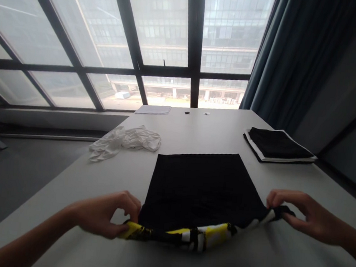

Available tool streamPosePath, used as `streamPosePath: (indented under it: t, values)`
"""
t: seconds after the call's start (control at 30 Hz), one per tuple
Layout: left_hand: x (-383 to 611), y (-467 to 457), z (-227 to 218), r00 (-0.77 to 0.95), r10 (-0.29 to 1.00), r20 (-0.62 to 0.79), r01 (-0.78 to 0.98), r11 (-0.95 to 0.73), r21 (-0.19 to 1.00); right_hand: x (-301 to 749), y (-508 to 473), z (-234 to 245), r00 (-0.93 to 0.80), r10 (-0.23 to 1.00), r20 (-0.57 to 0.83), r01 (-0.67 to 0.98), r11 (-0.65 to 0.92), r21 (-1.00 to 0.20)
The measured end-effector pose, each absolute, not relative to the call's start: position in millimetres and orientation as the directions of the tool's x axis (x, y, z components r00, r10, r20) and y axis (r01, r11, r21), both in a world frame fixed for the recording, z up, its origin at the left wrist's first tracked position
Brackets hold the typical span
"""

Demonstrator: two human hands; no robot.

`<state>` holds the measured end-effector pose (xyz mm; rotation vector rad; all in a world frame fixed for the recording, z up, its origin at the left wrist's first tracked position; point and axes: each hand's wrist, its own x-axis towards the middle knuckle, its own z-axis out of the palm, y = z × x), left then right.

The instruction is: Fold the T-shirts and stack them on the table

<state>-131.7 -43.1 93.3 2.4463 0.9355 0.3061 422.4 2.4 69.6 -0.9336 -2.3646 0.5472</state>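
A black garment (200, 186) lies flat on the white table (178, 125), its near edge showing a yellow, white and black print (199, 235). My left hand (107, 215) pinches the garment's near left corner. At the near right corner, my right hand (302, 214) is closed on the cloth. The near edge is lifted slightly off the table between both hands.
A crumpled white garment (127, 141) lies at the left of the table. A folded stack of black and white clothes (277, 145) sits at the right. A sheet of paper (153, 109) rests at the far edge by the window. A dark curtain (292, 56) hangs at right.
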Motion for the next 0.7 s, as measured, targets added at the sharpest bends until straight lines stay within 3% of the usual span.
streamPosePath:
  t: [0.1,0.2,0.33,0.47,0.7]
  values:
    - [-132,-24,107,0.743,0.665,-0.074,0.5,-0.478,0.722,426,24,78,-0.603,0.782,0.156,0.416,0.476,-0.775]
    - [-136,9,118,0.647,0.756,-0.105,0.508,-0.324,0.798,427,58,80,-0.485,0.862,0.146,0.382,0.359,-0.852]
    - [-145,62,110,0.409,0.91,-0.071,0.539,-0.177,0.824,413,108,72,-0.324,0.938,0.121,0.386,0.247,-0.889]
    - [-140,108,72,0.194,0.981,-0.033,0.617,-0.095,0.781,384,152,41,-0.179,0.974,0.139,0.448,0.206,-0.87]
    - [-138,135,19,0.223,0.969,-0.11,0.662,-0.067,0.747,365,187,-4,-0.068,0.992,0.103,0.529,0.123,-0.84]
